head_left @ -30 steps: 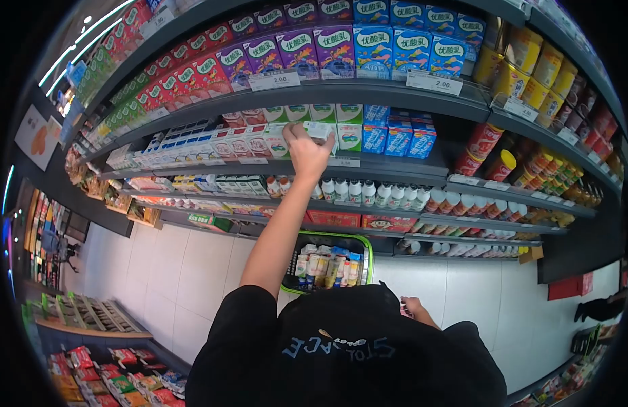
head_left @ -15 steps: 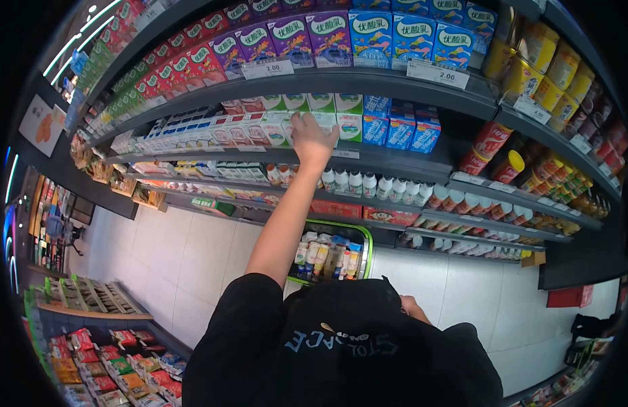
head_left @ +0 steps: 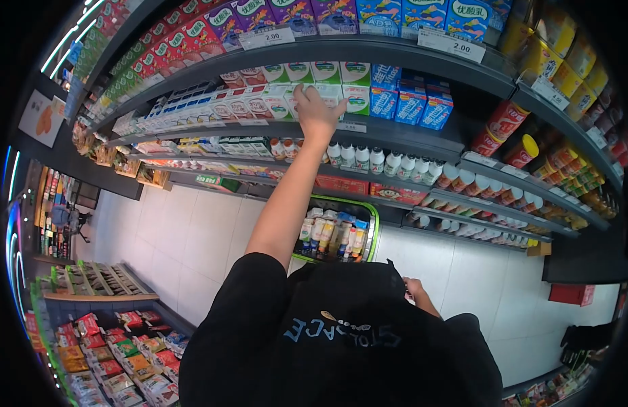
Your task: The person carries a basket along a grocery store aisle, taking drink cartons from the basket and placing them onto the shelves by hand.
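Left arm [head_left: 283,197] outstretched, left hand [head_left: 318,114] arched.

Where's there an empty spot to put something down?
Bare dark shelf shows between the blue boxes and the red containers. Pale floor is open left and right of the basket. It's crowded inside the basket, full of bottles, and around the left hand, among packed cartons.

Shows smooth card on the white-and-green cartons [head_left: 356,100], matt cloth on the shirt [head_left: 341,298]. Seems plastic along the basket rim [head_left: 376,230].
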Available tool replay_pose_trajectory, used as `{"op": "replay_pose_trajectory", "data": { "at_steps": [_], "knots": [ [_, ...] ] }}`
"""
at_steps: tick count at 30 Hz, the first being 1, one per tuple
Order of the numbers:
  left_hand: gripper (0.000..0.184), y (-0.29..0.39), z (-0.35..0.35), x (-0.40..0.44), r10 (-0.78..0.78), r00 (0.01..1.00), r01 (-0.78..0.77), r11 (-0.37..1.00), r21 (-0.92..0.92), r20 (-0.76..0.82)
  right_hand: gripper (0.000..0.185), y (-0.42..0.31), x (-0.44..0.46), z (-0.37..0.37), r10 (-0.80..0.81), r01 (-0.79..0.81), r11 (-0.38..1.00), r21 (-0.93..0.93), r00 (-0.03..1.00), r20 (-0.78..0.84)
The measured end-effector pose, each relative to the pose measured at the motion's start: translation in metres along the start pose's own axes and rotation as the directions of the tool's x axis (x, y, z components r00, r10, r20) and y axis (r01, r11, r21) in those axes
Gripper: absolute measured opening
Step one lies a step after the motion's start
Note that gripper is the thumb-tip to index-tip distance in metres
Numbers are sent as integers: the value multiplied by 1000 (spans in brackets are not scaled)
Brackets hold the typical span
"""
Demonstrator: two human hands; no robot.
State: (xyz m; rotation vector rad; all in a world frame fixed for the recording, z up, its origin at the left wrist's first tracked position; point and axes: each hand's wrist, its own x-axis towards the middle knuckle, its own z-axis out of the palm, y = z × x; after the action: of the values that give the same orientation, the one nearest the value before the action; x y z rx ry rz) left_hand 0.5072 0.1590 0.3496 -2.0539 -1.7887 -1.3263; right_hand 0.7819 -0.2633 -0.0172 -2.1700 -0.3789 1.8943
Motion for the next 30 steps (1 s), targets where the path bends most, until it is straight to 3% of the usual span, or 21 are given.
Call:
{"op": "replay_pose_trajectory", "data": {
  "at_steps": [4,6,10,13,16,18,19,20,21,22,23,24,25,26,28,29,30],
  "knots": [
    [79,6,2,-2,38,998,-35,998,45,-58,31,7,2,10,27,-28,1000,13,998,48],
    [88,11,-5,-14,-11,1000,11,1000,15,23,31,8,-7,21,52,-52,998,17,998,29],
    [96,3,-44,-71,198,980,-181,928,-327,19,30,10,-21,42,73,-74,996,53,997,15],
    [89,-43,-75,-150,182,958,-120,956,-268,223,33,18,-32,52,41,-41,999,27,999,18],
    [67,-130,-95,-241,-38,872,92,992,-86,488,36,47,-13,61,36,-36,999,-6,999,23],
    [56,-212,-105,-311,-396,596,412,898,158,698,36,47,-21,67,109,-109,994,0,994,11],
    [61,-227,-130,-309,-542,173,611,714,342,823,37,41,-30,72,136,-136,990,27,991,3],
    [71,-291,-136,-372,-602,78,554,689,468,794,37,36,-40,80,158,-158,986,56,987,-6],
    [75,-334,-153,-419,-740,-187,614,425,665,646,39,36,-43,86,175,-174,980,91,985,3],
    [76,-356,-179,-440,-719,-388,500,362,787,577,39,34,-49,94,183,-182,979,93,983,-10],
    [72,-369,-202,-447,-676,-462,315,480,819,574,39,29,-57,103,185,-183,979,91,983,-13],
    [62,-387,-215,-477,-703,-476,244,472,847,528,40,25,-62,113,190,-188,978,86,982,-15],
    [55,-443,-219,-545,-640,-437,157,638,754,632,34,23,-64,124,195,-192,975,117,981,-19],
    [55,-436,-227,-545,-629,-451,162,640,751,633,34,21,-66,136,208,-203,973,110,978,-29],
    [52,-402,-240,-508,-554,-477,457,507,731,683,33,14,-62,161,163,-164,986,-11,985,-59],
    [52,-403,-236,-512,-546,-484,464,502,730,684,32,20,-49,171,132,-134,990,-37,990,-58],
    [52,-406,-226,-516,-530,-396,483,574,661,750,34,17,-43,185,104,-115,988,-100,988,-110]
  ]
}}
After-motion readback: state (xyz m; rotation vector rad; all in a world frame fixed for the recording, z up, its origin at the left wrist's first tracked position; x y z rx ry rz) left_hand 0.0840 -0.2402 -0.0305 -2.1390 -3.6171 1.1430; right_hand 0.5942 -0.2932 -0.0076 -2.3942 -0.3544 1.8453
